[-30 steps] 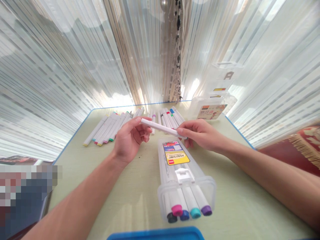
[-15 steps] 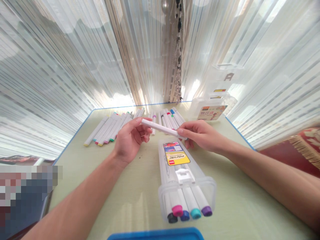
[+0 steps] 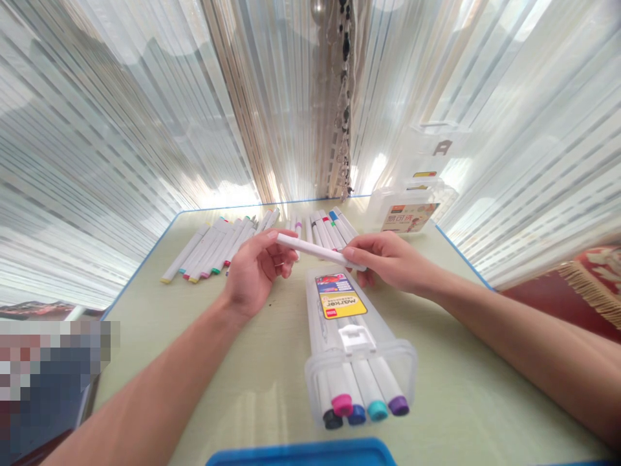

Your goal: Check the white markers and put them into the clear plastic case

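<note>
Change since half a second ago is slight: the white marker (image 3: 317,251) and both hands keep almost the same pose, shifted only a touch toward 3 o'clock. The left hand (image 3: 257,272) pinches the marker's 9 o'clock end between thumb and fingertips, and the right hand (image 3: 388,262) is closed on its 3 o'clock end. The marker is held off the table, nearly level, just above the far end of the clear marker case (image 3: 339,323).

That case lies on the pale green table (image 3: 218,362) running from 12 toward 6 o'clock, with colored caps – black, magenta, blue, teal, purple – showing at its near end. Loose markers (image 3: 213,249) lie in a row at 11 o'clock beyond the left hand, and more markers (image 3: 327,228) lie at 12 o'clock. A second clear box (image 3: 410,210) stands at 1 o'clock. A blue edge (image 3: 301,453) shows at 6 o'clock.

Sheer striped curtains (image 3: 121,129) wrap the table's far sides, a beaded string (image 3: 345,97) hangs at 12 o'clock, and a red fringed rug (image 3: 582,278) shows at 3 o'clock.
</note>
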### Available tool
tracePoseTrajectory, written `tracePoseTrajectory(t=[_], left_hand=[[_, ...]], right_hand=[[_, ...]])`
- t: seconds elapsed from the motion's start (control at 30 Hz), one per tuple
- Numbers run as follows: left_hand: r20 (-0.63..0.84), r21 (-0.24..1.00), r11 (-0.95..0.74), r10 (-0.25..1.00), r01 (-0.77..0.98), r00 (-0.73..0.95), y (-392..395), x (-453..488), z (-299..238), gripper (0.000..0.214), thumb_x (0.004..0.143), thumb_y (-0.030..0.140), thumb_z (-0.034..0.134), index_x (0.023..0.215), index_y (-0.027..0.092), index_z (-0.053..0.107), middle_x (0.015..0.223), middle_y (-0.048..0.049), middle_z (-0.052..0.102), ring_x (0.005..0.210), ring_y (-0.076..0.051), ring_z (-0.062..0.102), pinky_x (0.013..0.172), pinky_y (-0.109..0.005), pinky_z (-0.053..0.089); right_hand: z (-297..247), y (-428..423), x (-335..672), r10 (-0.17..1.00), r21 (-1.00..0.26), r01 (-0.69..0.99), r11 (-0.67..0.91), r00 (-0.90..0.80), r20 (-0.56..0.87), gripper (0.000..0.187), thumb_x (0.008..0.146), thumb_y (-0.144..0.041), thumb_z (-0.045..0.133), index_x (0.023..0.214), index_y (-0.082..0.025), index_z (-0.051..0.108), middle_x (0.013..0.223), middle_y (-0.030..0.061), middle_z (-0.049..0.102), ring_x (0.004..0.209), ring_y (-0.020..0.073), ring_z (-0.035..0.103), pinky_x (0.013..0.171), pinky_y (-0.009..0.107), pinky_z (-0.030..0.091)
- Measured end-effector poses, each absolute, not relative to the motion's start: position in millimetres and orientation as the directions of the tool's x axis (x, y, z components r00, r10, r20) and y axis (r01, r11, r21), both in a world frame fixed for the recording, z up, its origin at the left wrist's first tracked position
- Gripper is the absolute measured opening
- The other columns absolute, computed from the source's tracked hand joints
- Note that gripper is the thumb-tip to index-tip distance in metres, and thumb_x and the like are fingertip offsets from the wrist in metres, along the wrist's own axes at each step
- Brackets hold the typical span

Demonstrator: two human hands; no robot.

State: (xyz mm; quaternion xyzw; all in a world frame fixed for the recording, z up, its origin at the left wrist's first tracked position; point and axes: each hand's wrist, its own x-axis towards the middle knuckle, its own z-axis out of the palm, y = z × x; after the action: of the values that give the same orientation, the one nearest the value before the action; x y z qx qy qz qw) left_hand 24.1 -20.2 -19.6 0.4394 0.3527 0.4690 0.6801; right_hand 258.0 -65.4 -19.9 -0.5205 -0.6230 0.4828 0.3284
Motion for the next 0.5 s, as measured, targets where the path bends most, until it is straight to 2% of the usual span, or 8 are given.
tracePoseTrajectory(t=[0.5], left_hand=[[-0.054, 0.939, 0.164, 0.938, -0.302, 0.343, -23.7, 27.1, -21.8, 0.024, 0.074, 0.033, 0.066, 0.083, 0.013, 0.074, 0.060, -0.0044, 0.065, 0.050, -0.012, 0.053, 0.046, -0.023, 0.041]], right_hand=[[-17.7, -66.9, 256.3, 0.957, -0.941, 0.337, -0.005, -0.270, -0.101, 0.036, 0.093, -0.048, 0.057, 0.075, -0.017, 0.065, 0.058, -0.0011, 0.061, 0.049, 0.0107, 0.057, 0.047, 0.022, 0.043]])
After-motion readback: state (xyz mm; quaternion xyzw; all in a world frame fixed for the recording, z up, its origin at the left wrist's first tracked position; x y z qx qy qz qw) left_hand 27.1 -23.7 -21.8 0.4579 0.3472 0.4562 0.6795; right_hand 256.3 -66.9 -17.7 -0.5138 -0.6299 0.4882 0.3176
